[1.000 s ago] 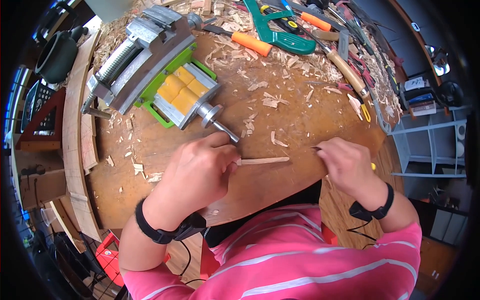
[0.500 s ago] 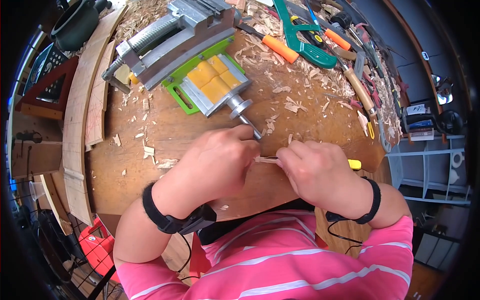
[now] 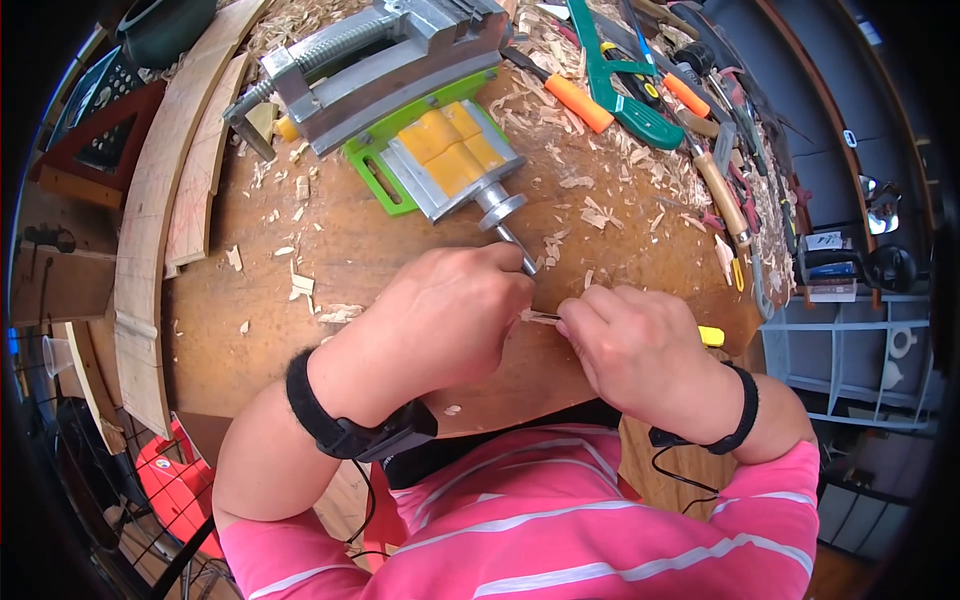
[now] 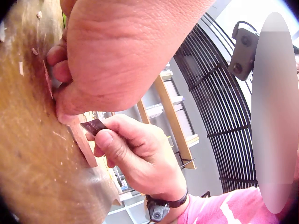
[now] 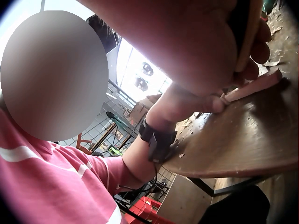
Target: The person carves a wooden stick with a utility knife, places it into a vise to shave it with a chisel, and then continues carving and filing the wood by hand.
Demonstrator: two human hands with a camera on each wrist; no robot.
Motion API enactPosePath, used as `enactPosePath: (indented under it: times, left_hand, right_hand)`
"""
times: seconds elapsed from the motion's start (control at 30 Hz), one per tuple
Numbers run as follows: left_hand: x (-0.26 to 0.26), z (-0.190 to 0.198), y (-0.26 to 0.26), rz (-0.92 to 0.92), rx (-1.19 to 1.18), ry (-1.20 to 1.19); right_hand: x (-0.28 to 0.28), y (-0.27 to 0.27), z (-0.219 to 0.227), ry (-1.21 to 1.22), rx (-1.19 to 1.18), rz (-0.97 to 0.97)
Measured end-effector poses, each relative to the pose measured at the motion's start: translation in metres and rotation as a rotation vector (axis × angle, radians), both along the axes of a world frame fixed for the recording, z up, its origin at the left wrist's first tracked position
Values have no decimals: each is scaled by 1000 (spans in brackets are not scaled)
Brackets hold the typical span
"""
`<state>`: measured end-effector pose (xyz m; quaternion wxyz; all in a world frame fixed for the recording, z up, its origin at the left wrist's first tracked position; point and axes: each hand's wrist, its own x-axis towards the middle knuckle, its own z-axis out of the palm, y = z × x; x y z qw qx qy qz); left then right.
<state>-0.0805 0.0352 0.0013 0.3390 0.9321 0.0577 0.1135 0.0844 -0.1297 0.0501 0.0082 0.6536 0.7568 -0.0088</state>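
My left hand [image 3: 430, 310] grips a thin wooden strip [image 5: 257, 86] low over the bench top, close to the tip of the metal rod on the vise. Most of the strip is covered by the hands in the head view. My right hand [image 3: 640, 345] holds a utility knife, whose yellow end [image 3: 711, 336] sticks out behind the palm. In the left wrist view its dark, wide blade [image 4: 92, 126] lies at the left fingertips, over the strip. Both hands are close together, thumbs toward each other.
A green-based vise [image 3: 385, 190] with yellow jaw pads stands beyond the left hand. Orange-handled chisels [image 3: 578, 104], a green-handled tool [image 3: 650, 122] and a wooden-handled tool [image 3: 722, 195] lie among shavings at the back. Long boards [image 3: 150, 270] line the left side.
The right hand has come left from beyond the strip's free end to beside the left hand, bringing the knife onto the strip. Over the last half second both hands shift only slightly.
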Motion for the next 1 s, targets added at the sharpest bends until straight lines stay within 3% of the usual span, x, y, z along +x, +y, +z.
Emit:
enactPosePath:
  times: [0.37, 1.0]
  left_hand:
    - [-2, -3, 0, 17, 33, -57]
    - [1, -10, -2, 4, 67, -82]
  right_hand:
    - [-4, -1, -4, 10, 36, -26]
    - [-41, 29, 25, -326, -177, 44]
